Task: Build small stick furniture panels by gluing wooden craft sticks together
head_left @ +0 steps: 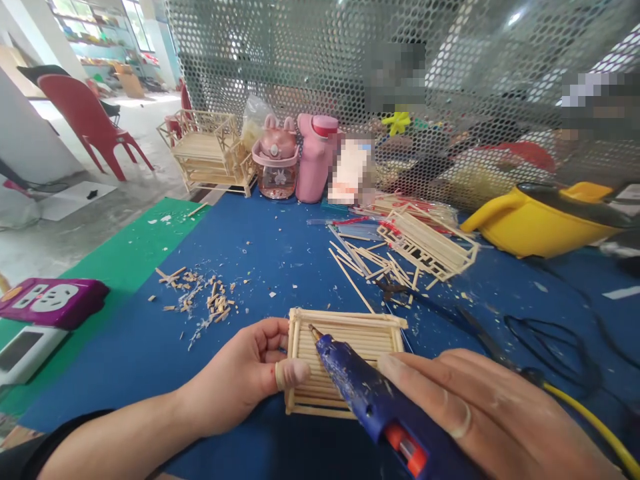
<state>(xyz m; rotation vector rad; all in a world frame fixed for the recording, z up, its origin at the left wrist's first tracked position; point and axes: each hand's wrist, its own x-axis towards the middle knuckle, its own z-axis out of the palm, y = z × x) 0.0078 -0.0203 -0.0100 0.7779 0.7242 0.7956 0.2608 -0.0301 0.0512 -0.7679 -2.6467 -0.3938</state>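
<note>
Stick frame point(357, 331), small and rectangular, is held above the near edge of the blue bench point(280, 267), approx. centre, w/ its rows of thin sticks turned up to the camera. Its left side is clamped by L hand point(245, 383): thumb laid over the front, fingers tucked behind the edge. A pale band is worn on the thumb. Blue glue gun point(370, 403) is gripped by R hand point(493, 403), fingers stretched along the body, a similar band on one finger. Hands are kept apart, w/ frame & gun btwn them. Gun's nozzle point(315, 333) is pointed at the frame's upper L corner; whether contact is made can't be told. Part of the frame is hidden by the gun.

Stick offcuts point(217, 300) & glue wisps are scattered L of the frame, beyond L hand. Loose sticks point(367, 260) are heaped farther back on the R, next to a second stick frame point(430, 243). Dark pliers point(440, 307) are laid just in front of that heap. At the back, a larger stick model point(210, 153), a clear bottle w/ pink lid point(278, 167) & a pink flask point(316, 160) are lined up L to R before a perforated metal screen point(300, 60). A yellow pot point(550, 223) is set far R; a purple power strip point(55, 301) is seen far L, on a green strip point(130, 250).
</note>
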